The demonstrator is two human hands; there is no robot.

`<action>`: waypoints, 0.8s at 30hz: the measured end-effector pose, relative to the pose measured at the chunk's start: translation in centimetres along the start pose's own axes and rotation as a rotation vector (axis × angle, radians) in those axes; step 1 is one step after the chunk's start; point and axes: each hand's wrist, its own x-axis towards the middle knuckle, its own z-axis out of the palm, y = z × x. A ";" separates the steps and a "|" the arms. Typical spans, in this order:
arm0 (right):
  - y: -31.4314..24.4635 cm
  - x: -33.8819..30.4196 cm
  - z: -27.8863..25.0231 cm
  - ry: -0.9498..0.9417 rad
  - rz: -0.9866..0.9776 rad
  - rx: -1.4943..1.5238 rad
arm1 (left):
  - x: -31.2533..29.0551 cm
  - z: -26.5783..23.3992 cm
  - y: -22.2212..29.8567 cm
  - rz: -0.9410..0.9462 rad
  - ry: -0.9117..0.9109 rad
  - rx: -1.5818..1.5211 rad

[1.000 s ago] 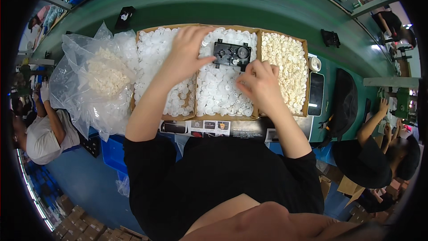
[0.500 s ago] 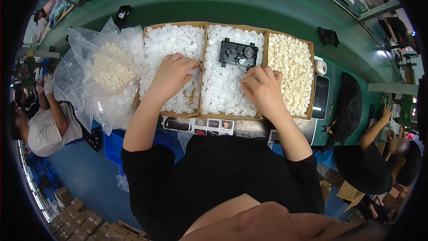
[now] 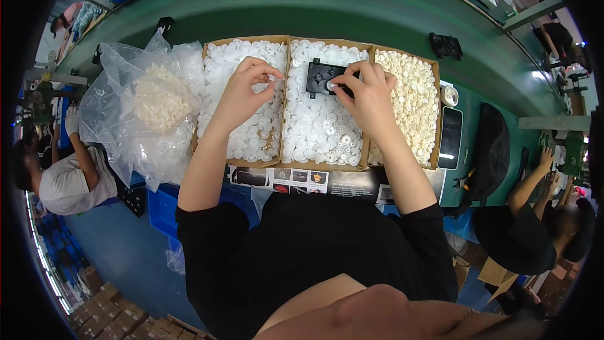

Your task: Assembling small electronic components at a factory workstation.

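A black plastic housing point(image 3: 319, 77) lies on the white gears in the middle carton tray point(image 3: 286, 127). Over it is my right hand point(image 3: 370, 91), closed, with thumb and fingertips pinching a small white gear point(image 3: 331, 86) against the housing's face. Part of the housing is hidden behind those fingers. My left hand point(image 3: 244, 93) hovers above the left tray of white gears point(image 3: 251, 141); its thumb and index finger pinch a small white plastic gear point(image 3: 273, 78). Cream-coloured gears point(image 3: 412, 104) fill the tray on the right.
To the left, a clear plastic bag point(image 3: 110, 97) holds cream parts. Black housings point(image 3: 445, 45) sit on the green belt point(image 3: 264, 6) beyond the trays. A tape roll point(image 3: 449, 96), a phone point(image 3: 450, 132) and a black bag point(image 3: 492, 145) lie right. Other people work at both sides.
My right hand has moved up and left from the gears onto the housing. My left hand has risen slightly from the left tray with a gear. The black housings on the belt appear shifted left.
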 end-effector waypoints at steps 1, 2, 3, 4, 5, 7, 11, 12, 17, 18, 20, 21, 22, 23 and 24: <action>0.0 -0.1 -0.1 0.001 0.001 -0.001 | 0.3 0.4 0.3 0.001 -0.001 0.000; 0.0 -0.2 -0.3 0.008 0.007 0.003 | 0.7 0.9 0.8 -0.024 -0.016 -0.028; -0.1 -0.2 -0.5 0.017 0.008 0.009 | 1.1 1.4 1.4 -0.050 -0.026 -0.052; -0.2 -0.2 -0.7 0.026 0.010 0.015 | 1.6 1.9 2.0 -0.074 -0.037 -0.077; -0.3 -0.3 -0.9 0.035 0.014 0.019 | 2.0 2.4 2.5 -0.098 -0.051 -0.103; -0.3 -0.5 -1.3 0.051 0.021 0.022 | 2.5 3.6 3.2 -0.101 -0.073 -0.117; 0.3 -1.4 -2.9 0.100 0.056 0.023 | 3.7 5.4 4.6 -0.102 -0.158 -0.168; 0.6 -1.8 -3.2 0.099 0.079 0.030 | 4.0 5.7 4.8 -0.062 -0.167 -0.121; 1.9 -3.2 -4.1 0.093 0.156 0.053 | 4.9 6.8 4.9 0.109 -0.185 0.055; 2.2 -3.4 -4.1 0.090 0.164 0.053 | 4.9 7.0 4.6 0.159 -0.175 0.088; 2.6 -3.7 -4.0 0.084 0.178 0.056 | 5.0 7.4 4.1 0.256 -0.155 0.155; 2.7 -3.8 -4.1 0.086 0.183 0.055 | 5.0 7.5 3.9 0.257 -0.160 0.155; 2.8 -3.9 -4.1 0.087 0.182 0.056 | 4.9 7.5 3.6 0.255 -0.177 0.167; 2.9 -4.0 -4.1 0.088 0.181 0.057 | 4.8 7.4 3.4 0.252 -0.193 0.179; 3.0 -4.1 -4.1 0.089 0.179 0.058 | 4.8 7.4 3.1 0.249 -0.209 0.191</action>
